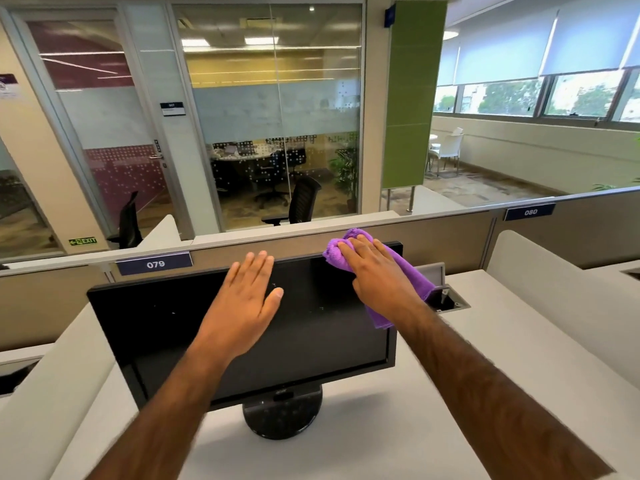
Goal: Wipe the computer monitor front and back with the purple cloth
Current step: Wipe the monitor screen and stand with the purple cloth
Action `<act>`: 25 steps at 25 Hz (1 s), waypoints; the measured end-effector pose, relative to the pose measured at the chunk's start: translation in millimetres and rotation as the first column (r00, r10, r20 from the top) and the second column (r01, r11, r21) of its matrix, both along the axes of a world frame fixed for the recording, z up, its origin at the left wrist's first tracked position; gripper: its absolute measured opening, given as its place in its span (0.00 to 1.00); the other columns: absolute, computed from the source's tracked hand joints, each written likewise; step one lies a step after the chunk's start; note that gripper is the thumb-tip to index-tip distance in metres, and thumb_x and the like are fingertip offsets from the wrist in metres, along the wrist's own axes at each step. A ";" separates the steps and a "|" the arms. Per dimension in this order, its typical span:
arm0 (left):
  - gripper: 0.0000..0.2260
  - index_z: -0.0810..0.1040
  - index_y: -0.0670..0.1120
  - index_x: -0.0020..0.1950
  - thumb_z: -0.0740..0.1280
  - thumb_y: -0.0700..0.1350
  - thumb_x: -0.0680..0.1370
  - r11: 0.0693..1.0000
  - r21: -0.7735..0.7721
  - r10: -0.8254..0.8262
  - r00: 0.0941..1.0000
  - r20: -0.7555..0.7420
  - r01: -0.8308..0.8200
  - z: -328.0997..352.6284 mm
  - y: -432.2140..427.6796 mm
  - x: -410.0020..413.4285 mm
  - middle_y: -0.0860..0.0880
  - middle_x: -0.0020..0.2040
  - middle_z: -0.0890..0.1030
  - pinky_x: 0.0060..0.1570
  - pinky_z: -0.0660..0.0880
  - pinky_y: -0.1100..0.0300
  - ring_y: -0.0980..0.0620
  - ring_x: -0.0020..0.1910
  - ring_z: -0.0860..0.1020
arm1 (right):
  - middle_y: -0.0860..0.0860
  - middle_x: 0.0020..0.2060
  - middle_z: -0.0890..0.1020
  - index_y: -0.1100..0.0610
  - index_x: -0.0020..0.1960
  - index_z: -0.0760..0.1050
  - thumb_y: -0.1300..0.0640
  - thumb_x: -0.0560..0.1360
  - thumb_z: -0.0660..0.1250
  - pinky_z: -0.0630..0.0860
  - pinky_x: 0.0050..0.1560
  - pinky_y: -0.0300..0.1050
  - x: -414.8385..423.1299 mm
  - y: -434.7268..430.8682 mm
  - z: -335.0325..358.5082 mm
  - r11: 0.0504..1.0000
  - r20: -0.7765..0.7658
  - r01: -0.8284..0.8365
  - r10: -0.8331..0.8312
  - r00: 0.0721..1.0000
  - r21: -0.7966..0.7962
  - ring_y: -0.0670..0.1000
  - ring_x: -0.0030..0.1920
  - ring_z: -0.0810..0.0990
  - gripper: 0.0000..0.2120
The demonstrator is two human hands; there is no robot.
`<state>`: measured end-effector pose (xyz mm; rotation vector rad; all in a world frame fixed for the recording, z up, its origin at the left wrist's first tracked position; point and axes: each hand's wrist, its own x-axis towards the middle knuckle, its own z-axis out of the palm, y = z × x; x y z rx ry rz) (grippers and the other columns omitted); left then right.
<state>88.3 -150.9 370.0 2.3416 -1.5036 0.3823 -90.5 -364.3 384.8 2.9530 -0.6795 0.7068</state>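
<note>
A black computer monitor [156,334] stands on a round black base [282,415] on the white desk, its dark screen facing me. My right hand [377,275] lies flat on a purple cloth [412,275] and presses it against the screen's upper right corner; the cloth hangs past the right edge. My left hand [247,299] rests flat on the upper middle of the screen, fingers together and reaching the top edge, with nothing in it. The monitor's back is hidden.
A low partition [311,242] with labels 079 [154,264] and 080 [530,212] runs right behind the monitor. An open cable hatch [446,299] sits in the desk [502,341] right of the screen. White curved dividers [561,289] flank the desk.
</note>
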 end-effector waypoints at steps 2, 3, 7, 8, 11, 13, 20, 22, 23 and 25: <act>0.30 0.41 0.51 0.84 0.44 0.60 0.84 0.998 0.035 -0.045 0.998 0.036 0.044 2.0 -43.2 -26.0 0.53 0.84 0.40 0.80 0.35 0.56 0.57 0.81 0.35 | 0.52 0.81 0.57 0.52 0.83 0.52 0.62 0.80 0.62 0.42 0.79 0.49 -4.1 -3.7 -0.2 1.000 -0.004 0.002 -0.002 1.000 -0.017 0.53 0.81 0.52 0.35; 0.30 0.42 0.50 0.84 0.46 0.59 0.85 0.998 0.045 -0.053 0.998 0.045 0.051 2.3 -59.1 -35.4 0.53 0.84 0.41 0.80 0.35 0.56 0.57 0.81 0.36 | 0.52 0.81 0.57 0.52 0.83 0.51 0.62 0.80 0.62 0.42 0.78 0.49 -6.8 -6.8 -0.4 1.000 -0.006 0.003 -0.003 1.000 -0.028 0.53 0.81 0.52 0.35; 0.29 0.44 0.50 0.84 0.46 0.57 0.85 0.998 0.054 -0.036 0.998 0.043 0.033 0.6 -77.1 -44.3 0.52 0.84 0.44 0.78 0.35 0.57 0.56 0.82 0.39 | 0.52 0.81 0.57 0.52 0.83 0.52 0.61 0.80 0.63 0.40 0.76 0.47 -20.3 -22.5 2.7 0.999 -0.019 0.031 -0.032 0.999 -0.020 0.54 0.81 0.52 0.35; 0.29 0.44 0.50 0.84 0.46 0.57 0.85 0.998 0.054 -0.035 0.998 0.054 0.032 -0.3 -76.1 -44.3 0.52 0.84 0.45 0.79 0.35 0.57 0.56 0.82 0.39 | 0.52 0.81 0.57 0.52 0.82 0.52 0.62 0.80 0.63 0.40 0.76 0.47 -25.7 -27.9 2.5 0.999 -0.017 0.043 -0.043 0.999 -0.002 0.54 0.81 0.53 0.35; 0.28 0.46 0.49 0.84 0.46 0.56 0.85 0.998 0.055 -0.023 0.999 0.048 0.021 1.5 -74.0 -44.6 0.52 0.84 0.48 0.79 0.37 0.57 0.56 0.82 0.42 | 0.52 0.81 0.59 0.53 0.82 0.54 0.62 0.80 0.63 0.44 0.79 0.49 -40.6 -41.8 2.0 0.993 0.035 0.086 -0.089 0.995 0.076 0.54 0.81 0.54 0.33; 0.28 0.47 0.49 0.84 0.48 0.56 0.86 0.999 0.047 0.002 1.000 0.012 -0.002 4.4 -76.4 -48.4 0.52 0.84 0.48 0.80 0.37 0.57 0.56 0.82 0.43 | 0.53 0.80 0.60 0.54 0.81 0.56 0.61 0.80 0.62 0.45 0.79 0.48 -43.2 -44.5 2.4 0.991 0.097 0.118 -0.125 0.987 0.067 0.54 0.80 0.55 0.32; 0.27 0.49 0.49 0.84 0.51 0.53 0.86 1.000 0.008 -0.021 0.999 0.030 0.021 0.1 -99.9 -65.7 0.51 0.84 0.51 0.80 0.39 0.56 0.55 0.83 0.46 | 0.55 0.81 0.58 0.54 0.82 0.53 0.60 0.80 0.64 0.41 0.78 0.49 -21.7 -25.6 -7.8 0.994 0.013 -0.006 0.007 1.000 -0.110 0.55 0.81 0.53 0.35; 0.27 0.51 0.49 0.84 0.52 0.52 0.85 1.000 0.001 -0.025 0.999 0.040 0.024 -1.1 -99.5 -65.7 0.51 0.84 0.53 0.80 0.39 0.56 0.55 0.83 0.47 | 0.55 0.81 0.58 0.54 0.82 0.53 0.60 0.81 0.63 0.43 0.78 0.49 -32.1 -39.8 -7.7 0.996 0.042 0.035 -0.032 0.999 -0.076 0.55 0.81 0.54 0.33; 0.27 0.51 0.49 0.84 0.52 0.51 0.85 1.000 -0.002 -0.030 0.999 0.036 0.030 -1.1 -99.4 -65.2 0.51 0.84 0.53 0.80 0.39 0.56 0.55 0.83 0.47 | 0.55 0.80 0.60 0.55 0.82 0.54 0.60 0.81 0.63 0.44 0.79 0.49 -38.9 -46.8 -7.2 0.997 0.064 0.061 -0.058 0.996 -0.048 0.55 0.81 0.55 0.32; 0.27 0.51 0.49 0.84 0.52 0.51 0.85 0.999 -0.003 -0.038 0.999 0.023 0.038 -0.2 -100.2 -66.3 0.51 0.84 0.53 0.80 0.39 0.57 0.55 0.83 0.47 | 0.54 0.78 0.64 0.54 0.81 0.57 0.62 0.79 0.64 0.53 0.79 0.50 -49.3 -58.4 -7.2 0.991 0.133 0.091 -0.104 0.986 0.101 0.55 0.78 0.61 0.33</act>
